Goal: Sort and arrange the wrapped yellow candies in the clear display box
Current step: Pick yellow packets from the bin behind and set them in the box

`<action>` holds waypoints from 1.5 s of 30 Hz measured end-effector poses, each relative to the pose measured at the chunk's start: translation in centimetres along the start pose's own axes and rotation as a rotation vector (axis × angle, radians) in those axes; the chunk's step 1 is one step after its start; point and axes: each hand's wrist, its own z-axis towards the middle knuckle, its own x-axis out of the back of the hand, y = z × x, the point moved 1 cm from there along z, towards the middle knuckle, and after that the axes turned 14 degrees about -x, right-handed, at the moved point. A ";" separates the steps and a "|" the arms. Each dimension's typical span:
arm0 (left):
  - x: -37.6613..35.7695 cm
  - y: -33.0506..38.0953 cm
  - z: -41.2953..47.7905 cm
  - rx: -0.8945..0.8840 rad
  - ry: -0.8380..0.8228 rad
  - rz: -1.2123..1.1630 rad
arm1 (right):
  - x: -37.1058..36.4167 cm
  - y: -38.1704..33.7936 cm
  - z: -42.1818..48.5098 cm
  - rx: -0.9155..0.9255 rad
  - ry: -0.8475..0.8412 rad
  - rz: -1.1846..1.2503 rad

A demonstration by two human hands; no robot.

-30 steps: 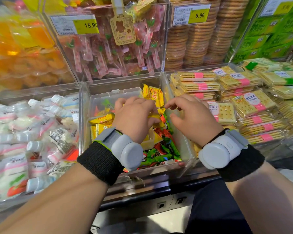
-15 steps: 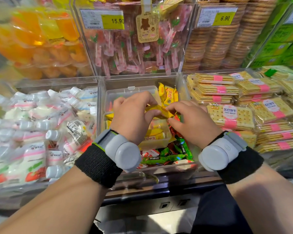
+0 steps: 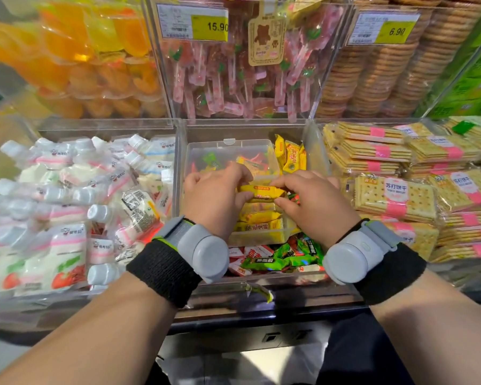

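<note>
A clear display box [image 3: 235, 150] sits inside the middle shelf bin. A yellow wrapped candy [image 3: 261, 192] lies level just above the box, pinched at its left end by my left hand [image 3: 214, 198] and at its right end by my right hand [image 3: 315, 205]. Under it, more yellow candies [image 3: 258, 222] are stacked flat in the front of the box. Several yellow candies [image 3: 290, 157] stand upright outside the box at its back right. Mixed green, red and yellow candies [image 3: 250, 162] show through the box's back part.
Green and red wrapped candies [image 3: 281, 257] lie in the bin in front of the box. White pouch drinks [image 3: 75, 201] fill the left bin, cracker packs [image 3: 395, 195] the right one. Above stand bins of pink lollipops [image 3: 233, 76], orange jellies [image 3: 81, 65] and round biscuits [image 3: 372, 79].
Both hands drew together over the box and took hold of one yellow candy by its ends. The view has shifted left, so the shelf sits further right in frame.
</note>
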 end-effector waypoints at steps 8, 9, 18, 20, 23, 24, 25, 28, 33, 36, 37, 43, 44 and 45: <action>-1.4 -0.9 -0.3 -0.049 -0.051 0.123 | -1.1 0.2 0.3 0.026 0.055 -0.063; -1.5 -0.8 -0.3 -0.060 -0.051 0.138 | -1.2 0.3 0.3 0.026 0.059 -0.061; -1.9 -0.6 -0.4 -0.130 -0.044 0.248 | -1.7 0.6 0.2 0.020 0.064 -0.078; -2.0 -0.6 -0.4 -0.132 -0.068 0.263 | -1.6 0.7 0.2 0.014 0.057 -0.067; -2.0 -0.6 -0.3 -0.111 -0.113 0.251 | -1.5 0.8 0.1 0.003 0.057 -0.019; -2.0 -0.6 -0.3 -0.104 -0.128 0.244 | -1.4 0.9 0.1 -0.003 0.067 0.002; -2.0 -0.5 -0.2 -0.098 -0.145 0.240 | -1.2 1.0 0.0 -0.007 0.082 0.019; -1.9 -0.3 -0.1 -0.079 -0.177 0.244 | -0.4 1.4 0.1 -0.039 0.111 0.072; -1.7 0.5 0.4 -0.098 -0.100 0.269 | 1.0 2.2 0.3 -0.107 0.147 0.155; -1.8 1.9 1.1 -0.146 -0.073 0.272 | 2.0 3.0 0.1 -0.121 0.179 0.216; -1.9 2.1 1.2 -0.153 -0.064 0.266 | 2.2 3.0 0.0 -0.116 0.183 0.226; -2.7 4.1 2.3 -0.179 -0.114 0.248 | 3.4 4.7 -0.4 -0.129 0.239 0.268; -2.9 4.5 2.5 -0.184 -0.127 0.255 | 3.6 5.1 -0.4 -0.137 0.248 0.276; -3.2 4.9 2.6 -0.195 -0.145 0.261 | 3.8 5.4 -0.5 -0.146 0.255 0.277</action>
